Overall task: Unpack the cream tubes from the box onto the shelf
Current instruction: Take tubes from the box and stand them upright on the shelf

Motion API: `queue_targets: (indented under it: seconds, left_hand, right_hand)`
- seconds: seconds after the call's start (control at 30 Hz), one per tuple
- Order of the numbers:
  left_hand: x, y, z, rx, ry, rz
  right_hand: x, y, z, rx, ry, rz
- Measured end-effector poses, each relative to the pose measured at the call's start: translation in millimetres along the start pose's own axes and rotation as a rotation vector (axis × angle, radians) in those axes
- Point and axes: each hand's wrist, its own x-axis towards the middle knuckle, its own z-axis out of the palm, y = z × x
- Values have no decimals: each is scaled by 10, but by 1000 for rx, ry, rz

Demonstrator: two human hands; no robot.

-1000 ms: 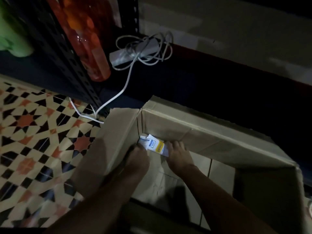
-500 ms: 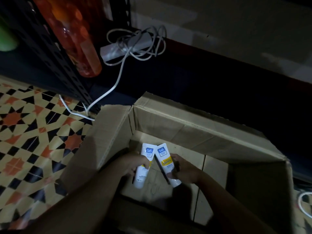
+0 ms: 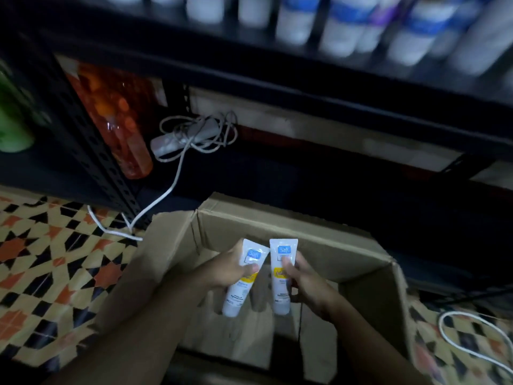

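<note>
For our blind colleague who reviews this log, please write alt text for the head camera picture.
The left hand and the right hand each hold one white cream tube, left tube and right tube, over an open cardboard box. The box stands on a patterned tile floor before a dark shelf of blurred bottles.

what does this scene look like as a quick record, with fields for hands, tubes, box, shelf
left hand: grips left tube
right hand: grips right tube
pose: both held side by side over the box, crimped ends up
box: open cardboard, in front of the shelf
shelf: dark rack, blurred bottles on the upper level
progress: neither one is on the rack yet
</note>
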Motion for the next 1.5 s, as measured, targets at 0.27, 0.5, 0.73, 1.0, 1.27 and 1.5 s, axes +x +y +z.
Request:
queue_targets:
  seconds: [0.27,0.5,0.73,1.0,1.27,1.5]
  left_hand:
    - [-911,1583,-324,203,208,412]
    - [-1884,3040,-592,273,393,805]
    - [-2691,4532,-989,261,617,1079]
    - [-2524,5250,-1209,16,692,922]
    - [-1975,5442,-1351,-413,739,903]
    - [-1517,5738,-1437,-133,696,856]
  right_hand:
    - [-1428,-1370,-328,-45,274,-486]
    - [-2713,-2530,-601,-6,408,-911]
    - [-3631,-3533,-1026,-194,638,-1154]
    - [-3717,-4215,-1323,-601,978,-1065]
    - [-3403,-4429,-1576,-656,1101,-1039]
    - [-3036,-4699,-1820,-568,1080,-1033]
